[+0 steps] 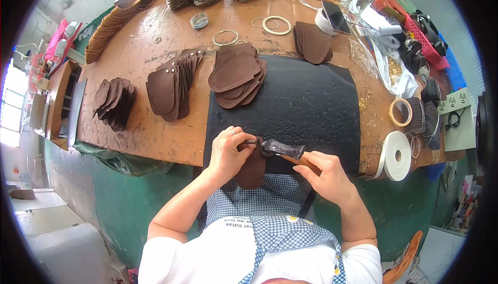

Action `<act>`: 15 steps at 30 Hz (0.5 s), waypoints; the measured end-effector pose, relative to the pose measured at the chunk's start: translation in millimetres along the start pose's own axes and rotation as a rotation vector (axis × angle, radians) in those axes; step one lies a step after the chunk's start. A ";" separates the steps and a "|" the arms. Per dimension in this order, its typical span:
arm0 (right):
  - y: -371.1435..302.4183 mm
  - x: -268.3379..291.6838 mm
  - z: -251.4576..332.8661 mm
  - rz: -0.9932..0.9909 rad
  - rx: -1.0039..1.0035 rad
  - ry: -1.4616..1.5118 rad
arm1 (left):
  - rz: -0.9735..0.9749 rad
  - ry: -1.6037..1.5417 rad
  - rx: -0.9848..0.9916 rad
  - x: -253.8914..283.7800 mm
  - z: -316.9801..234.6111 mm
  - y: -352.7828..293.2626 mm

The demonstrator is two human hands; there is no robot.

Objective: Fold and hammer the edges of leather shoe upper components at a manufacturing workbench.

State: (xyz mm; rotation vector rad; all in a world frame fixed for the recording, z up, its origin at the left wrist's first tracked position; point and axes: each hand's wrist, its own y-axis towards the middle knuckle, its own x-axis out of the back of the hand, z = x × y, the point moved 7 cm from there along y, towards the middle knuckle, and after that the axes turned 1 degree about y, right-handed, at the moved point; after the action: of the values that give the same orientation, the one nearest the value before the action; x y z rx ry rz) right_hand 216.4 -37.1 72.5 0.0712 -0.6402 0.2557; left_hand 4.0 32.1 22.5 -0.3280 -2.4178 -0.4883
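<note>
My left hand (227, 153) pinches a short dark metal punch (251, 142) over the near edge of a black mat (306, 113). Below it, a brown leather piece (251, 172) lies at the table's front edge, its rounded end sticking out toward my apron. My right hand (328, 176) is wrapped round the wooden handle of a hammer (286, 149). The hammer's dark head is beside the punch; whether they touch I cannot tell. Behind my hands, a pile of stitched brown leather pieces (236, 74) rests partly on the mat.
Fanned leather pieces (174, 84) and a smaller dark stack (115, 102) are to the left. Far right of the mat sits another leather stack (313, 43) near a phone (335, 17). A white tape roll (397, 155) and a tan tape roll (400, 112) stand along the right edge.
</note>
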 end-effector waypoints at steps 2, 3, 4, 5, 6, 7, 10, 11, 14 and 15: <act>-0.7 -0.9 2.5 -0.012 0.013 0.000 | -0.005 0.008 -0.007 0.2 0.3 -0.9; -0.4 -0.2 1.7 -0.028 -0.005 0.031 | -0.012 0.008 -0.010 1.4 0.5 0.1; -0.2 0.4 0.5 -0.044 -0.022 0.063 | 0.030 -0.042 0.037 -0.2 4.7 0.9; -0.4 -0.8 -0.1 -0.044 -0.016 0.060 | 0.072 -0.093 0.085 -1.7 8.8 1.4; -2.1 -1.7 -0.7 -0.063 0.003 0.064 | 0.073 -0.095 0.081 1.9 7.8 3.5; -3.2 -1.4 -0.7 -0.082 0.021 0.070 | 0.091 -0.214 0.166 5.9 11.1 5.8; -0.7 -1.3 -0.1 -0.054 0.004 0.050 | -0.008 -0.504 0.319 20.6 22.6 6.3; -2.3 -1.6 0.8 -0.054 0.001 0.052 | -0.066 -0.569 0.368 25.3 29.4 4.8; 0.0 0.3 1.2 -0.049 0.001 0.056 | -0.193 -0.352 0.188 36.9 30.3 1.4; -0.3 0.1 1.1 -0.051 0.005 0.058 | -0.241 -0.074 0.048 42.6 21.9 -1.5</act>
State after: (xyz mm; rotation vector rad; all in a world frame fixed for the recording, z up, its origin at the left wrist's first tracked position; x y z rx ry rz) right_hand 215.9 -37.5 73.4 0.0848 -0.5791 0.2093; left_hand -41.0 44.7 33.4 -0.0333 -2.5502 -0.5298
